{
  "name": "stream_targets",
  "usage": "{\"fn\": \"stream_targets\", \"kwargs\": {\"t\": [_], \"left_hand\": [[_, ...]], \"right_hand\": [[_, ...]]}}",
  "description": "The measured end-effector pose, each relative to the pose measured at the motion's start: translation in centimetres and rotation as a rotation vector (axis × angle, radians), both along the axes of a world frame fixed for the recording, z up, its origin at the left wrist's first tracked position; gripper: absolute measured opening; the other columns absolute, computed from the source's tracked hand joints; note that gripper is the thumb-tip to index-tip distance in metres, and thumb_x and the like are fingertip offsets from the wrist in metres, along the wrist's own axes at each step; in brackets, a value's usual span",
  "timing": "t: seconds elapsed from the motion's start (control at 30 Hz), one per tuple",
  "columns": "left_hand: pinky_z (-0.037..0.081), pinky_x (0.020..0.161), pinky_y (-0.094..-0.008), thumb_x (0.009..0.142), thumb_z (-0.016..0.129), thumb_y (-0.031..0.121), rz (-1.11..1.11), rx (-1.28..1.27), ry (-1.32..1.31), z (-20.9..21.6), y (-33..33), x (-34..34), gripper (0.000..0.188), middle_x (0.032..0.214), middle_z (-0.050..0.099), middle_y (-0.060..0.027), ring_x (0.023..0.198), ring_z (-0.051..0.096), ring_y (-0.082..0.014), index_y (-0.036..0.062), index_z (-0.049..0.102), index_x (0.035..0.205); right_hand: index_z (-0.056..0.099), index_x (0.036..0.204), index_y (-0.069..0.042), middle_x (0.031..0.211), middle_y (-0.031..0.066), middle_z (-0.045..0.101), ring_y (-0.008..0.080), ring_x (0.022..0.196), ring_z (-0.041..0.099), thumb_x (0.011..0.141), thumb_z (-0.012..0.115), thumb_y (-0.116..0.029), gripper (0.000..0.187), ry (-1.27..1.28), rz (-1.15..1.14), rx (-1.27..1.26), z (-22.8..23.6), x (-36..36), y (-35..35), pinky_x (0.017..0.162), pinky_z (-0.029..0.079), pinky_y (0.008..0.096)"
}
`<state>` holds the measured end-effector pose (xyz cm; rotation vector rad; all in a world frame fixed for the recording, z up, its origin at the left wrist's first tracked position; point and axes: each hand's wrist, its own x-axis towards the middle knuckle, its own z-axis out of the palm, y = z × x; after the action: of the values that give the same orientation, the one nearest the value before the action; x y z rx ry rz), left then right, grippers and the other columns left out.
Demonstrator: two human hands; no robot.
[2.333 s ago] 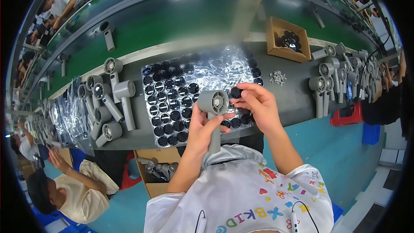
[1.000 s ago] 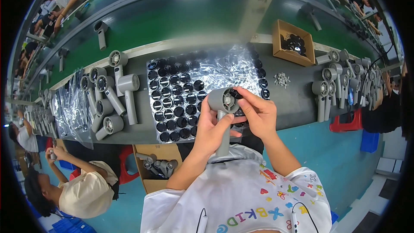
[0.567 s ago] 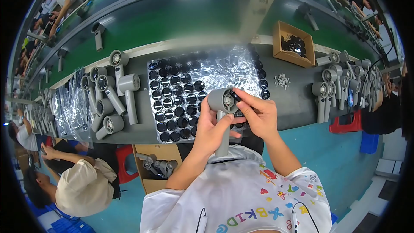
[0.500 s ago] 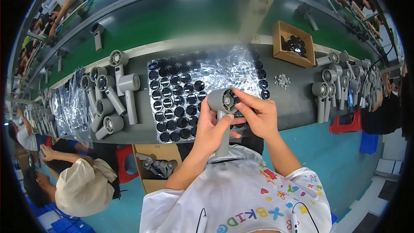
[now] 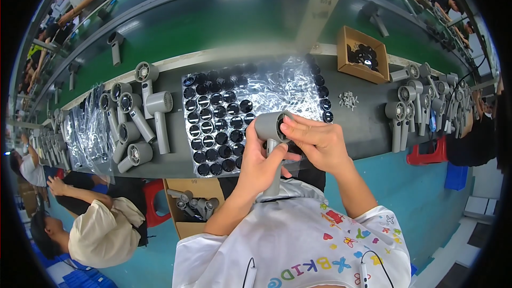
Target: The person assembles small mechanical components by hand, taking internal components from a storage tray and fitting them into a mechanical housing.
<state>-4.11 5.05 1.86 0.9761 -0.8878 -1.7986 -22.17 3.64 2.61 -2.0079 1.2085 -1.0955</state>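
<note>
My left hand (image 5: 257, 166) is wrapped round a grey handheld fan (image 5: 268, 127), thumb near the neck, its handle pointing down toward my lap. The fan's round head is turned to the right. At the head's open face, the fingers of my right hand (image 5: 324, 143) are pinched together and press against a black round cap (image 5: 281, 126), which they largely cover. Whether the cap sits fully inside the rim is hidden. Behind the hands, rows of black round caps (image 5: 233, 109) lie on a clear plastic sheet (image 5: 266, 95) on the grey bench.
Grey fans stand and lie at left (image 5: 160, 104) and in a crowd at right (image 5: 408, 94). A cardboard box (image 5: 380, 77) of black parts and small pale pieces (image 5: 348, 100) are at back right. Beyond runs a green conveyor (image 5: 208, 26). A seated person (image 5: 104, 234) is at left.
My right fingers have moved from holding the black cap at the opening's edge to pressing over it. The fan head has turned further right. Fans on the conveyor have shifted left.
</note>
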Motion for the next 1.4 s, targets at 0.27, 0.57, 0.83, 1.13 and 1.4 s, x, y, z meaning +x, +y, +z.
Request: {"fn": "stream_targets", "kwargs": {"t": [0.27, 0.57, 0.83, 1.13, 1.4], "left_hand": [[0.060, 0.048, -0.0272, 0.098, 0.053, 0.001, -0.031, -0.001, -0.086, -0.4, 0.0, -0.2, 0.058, 0.130, 0.053, -0.0209, 0.084, 0.075, -0.0244, 0.0054, 0.021, 0.145], [0.060, 0.056, -0.0298, 0.100, 0.061, 0.017, -0.049, -0.072, 0.085, -1.1, 0.0, -0.5, 0.057, 0.124, 0.061, -0.0162, 0.088, 0.072, -0.0235, 0.0048, 0.032, 0.147], [0.062, 0.069, -0.0329, 0.100, 0.060, 0.014, -0.047, -0.193, 0.092, -0.7, 0.4, -0.3, 0.069, 0.134, 0.055, -0.0185, 0.091, 0.072, -0.0241, 0.0022, 0.024, 0.158], [0.063, 0.063, -0.0302, 0.096, 0.069, 0.021, -0.030, -0.267, 0.003, -1.4, 1.2, -0.2, 0.064, 0.130, 0.054, -0.0169, 0.092, 0.070, -0.0216, -0.0009, 0.035, 0.146], [0.061, 0.058, -0.0258, 0.093, 0.072, 0.011, -0.053, -0.149, 0.136, -1.2, 0.2, 0.7, 0.058, 0.118, 0.060, -0.0142, 0.084, 0.072, -0.0181, -0.0002, 0.038, 0.139]], "right_hand": [[0.079, 0.113, -0.007, 0.112, 0.0157, 0.076, 0.0343, 0.115, 0.070, 0.086, 0.068, 0.006, 0.032, 0.294, -0.023, -0.149, 1.5, 0.7, 0.7, 0.099, 0.056, 0.0446], [0.068, 0.129, 0.001, 0.103, 0.0134, 0.078, 0.0290, 0.106, 0.073, 0.087, 0.066, 0.007, 0.042, -0.558, -0.198, 0.177, 1.1, -1.0, 1.6, 0.103, 0.053, 0.0443], [0.056, 0.140, 0.005, 0.124, 0.0107, 0.056, 0.0208, 0.110, 0.063, 0.087, 0.076, -0.017, 0.061, -0.571, 0.041, 0.502, 0.9, -0.7, 1.1, 0.097, 0.051, 0.0344], [0.055, 0.131, 0.004, 0.122, 0.0105, 0.061, 0.0204, 0.110, 0.063, 0.079, 0.084, -0.029, 0.068, -0.739, 0.029, 0.601, -1.1, -0.3, 1.5, 0.095, 0.050, 0.0349], [0.054, 0.132, 0.003, 0.122, 0.0095, 0.059, 0.0199, 0.113, 0.062, 0.077, 0.085, -0.023, 0.068, -0.777, 0.085, 0.476, -0.4, 0.4, 1.6, 0.098, 0.049, 0.0354]]}}
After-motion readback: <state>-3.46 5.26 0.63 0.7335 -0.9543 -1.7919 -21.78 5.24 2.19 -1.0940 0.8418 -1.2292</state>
